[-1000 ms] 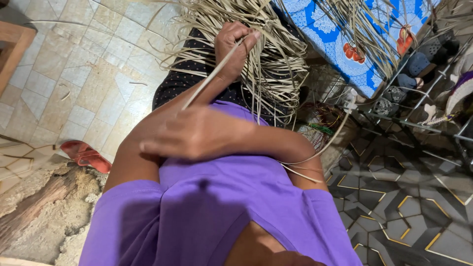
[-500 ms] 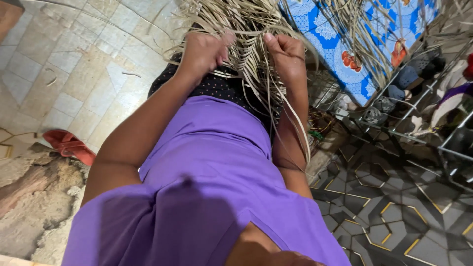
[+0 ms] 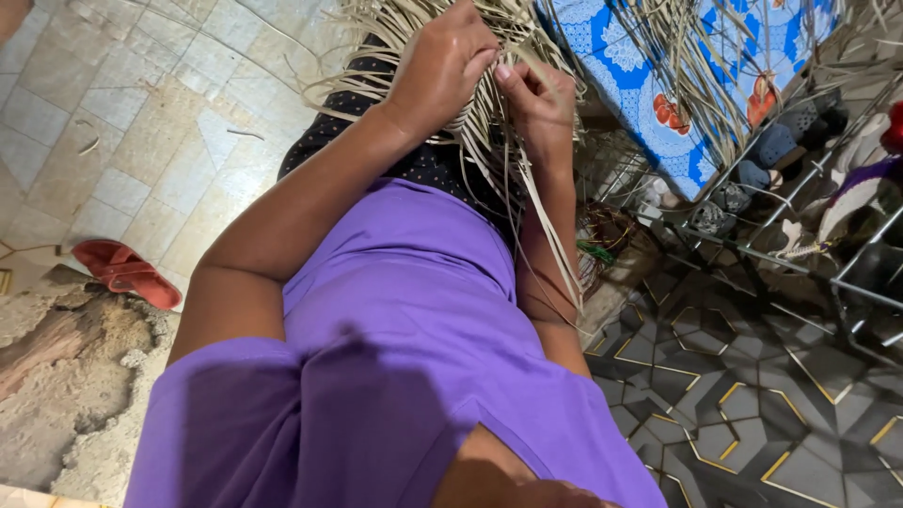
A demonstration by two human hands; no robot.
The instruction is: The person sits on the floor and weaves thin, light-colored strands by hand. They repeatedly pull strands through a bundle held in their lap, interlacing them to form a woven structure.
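Observation:
A mat of pale dried palm strips (image 3: 428,23) lies across my lap, with long loose strands hanging down past my purple shirt. My left hand (image 3: 442,66) rests on top of the weave, fingers curled over a bunch of strips. Close beside it, my right hand (image 3: 538,99) pinches a few thin strands between thumb and fingers. The two hands nearly touch at the fingertips. Strands trail from the right hand down along my right forearm.
A blue patterned cloth (image 3: 649,85) with more loose strips lies to the right. A metal rack (image 3: 800,216) with shoes stands at far right on dark patterned tiles. A red sandal (image 3: 127,273) lies on the beige tiled floor at left, beside broken rough ground.
A second ago my left arm lay across my body while the right hand held strips. Both hands have since come together on the weave, now closer than half a second ago.

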